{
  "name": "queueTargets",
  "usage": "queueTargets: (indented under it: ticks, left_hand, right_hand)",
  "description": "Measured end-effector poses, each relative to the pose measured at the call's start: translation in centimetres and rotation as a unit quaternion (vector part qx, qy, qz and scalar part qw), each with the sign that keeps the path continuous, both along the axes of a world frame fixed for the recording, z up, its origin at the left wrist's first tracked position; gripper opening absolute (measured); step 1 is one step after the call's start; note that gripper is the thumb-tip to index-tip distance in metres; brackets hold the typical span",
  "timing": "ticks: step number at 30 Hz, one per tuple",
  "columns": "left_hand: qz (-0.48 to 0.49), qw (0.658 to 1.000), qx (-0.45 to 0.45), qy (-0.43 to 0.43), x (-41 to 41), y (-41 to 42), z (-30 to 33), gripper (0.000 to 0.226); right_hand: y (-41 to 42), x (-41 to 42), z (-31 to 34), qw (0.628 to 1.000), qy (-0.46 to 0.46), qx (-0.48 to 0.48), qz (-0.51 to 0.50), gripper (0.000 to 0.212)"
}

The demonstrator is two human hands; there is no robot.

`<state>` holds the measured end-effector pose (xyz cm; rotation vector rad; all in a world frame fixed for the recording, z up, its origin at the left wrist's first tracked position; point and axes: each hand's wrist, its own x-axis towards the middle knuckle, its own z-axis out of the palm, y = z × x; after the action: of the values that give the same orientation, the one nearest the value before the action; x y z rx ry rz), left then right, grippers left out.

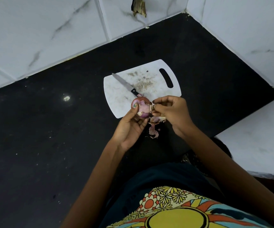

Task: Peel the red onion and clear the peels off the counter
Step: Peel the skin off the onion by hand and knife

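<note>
Both hands are working above the near edge of the white cutting board (116, 89), forearms reaching in from the bottom of the view. The left hand (129, 127) is cupping the red onion (141, 108) palm-up, fingers curled under it & thumb pressing on top. The right hand (172, 111) is sitting just beside the onion, palm down, fingers pinching a loose strip of peel (152, 108) at the onion's side. More peels (154, 129) are lying on the black bench (50, 129) under the hands. A knife (124, 84) is resting on the board, w/ a small label on its black handle, too small to read.
</note>
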<state>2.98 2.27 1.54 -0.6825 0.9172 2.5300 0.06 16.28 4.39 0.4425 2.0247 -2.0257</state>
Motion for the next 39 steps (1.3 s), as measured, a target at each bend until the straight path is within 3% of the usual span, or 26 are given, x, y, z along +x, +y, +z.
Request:
queueTargets:
  ticks: [8, 15, 18, 21, 23, 29, 35, 39]
  left_hand:
    - [-0.004, 0.998, 0.063, -0.013, 0.3, -0.4, 0.3, 0.048]
    - [0.009, 0.999, 0.038, -0.021, 0.0, -0.3, 0.1, 0.035]
    - [0.007, 1.0, 0.019, -0.012, 0.0, 0.1, 0.4, 0.029]
    - [0.004, 1.0, -0.001, -0.004, 0.0, 0.2, 0.3, 0.024]
    - [0.006, 1.0, -0.004, 0.0, -0.1, 0.2, 0.1, 0.035]
    - [0.03, 0.999, -0.005, 0.016, -0.3, 0.1, 0.0, 0.047]
    - [0.023, 0.999, 0.018, 0.013, -0.2, 0.0, -0.1, 0.034]
    - [0.009, 0.999, 0.031, 0.02, -0.3, -0.1, 0.1, 0.043]
  right_hand:
    - [0.8, -0.1, -1.7, 0.997, -0.036, -0.019, -0.062, 0.011]
    - [1.0, -0.1, -2.1, 0.989, 0.055, 0.134, 0.034, 0.01]
    - [0.8, 0.1, -1.3, 0.988, 0.084, 0.104, 0.08, 0.013]
    - [0.2, 0.5, -0.4, 0.985, 0.098, 0.099, 0.106, 0.029]
    - [-0.1, 0.6, -0.2, 0.981, 0.106, 0.13, 0.096, 0.031]
    - [-0.3, 0.7, -0.5, 0.994, 0.074, 0.07, 0.05, 0.013]
    - [-0.1, 0.4, -0.5, 0.998, 0.025, 0.012, 0.052, 0.007]
    - [-0.1, 0.4, -0.8, 0.992, -0.041, -0.116, 0.014, 0.007]
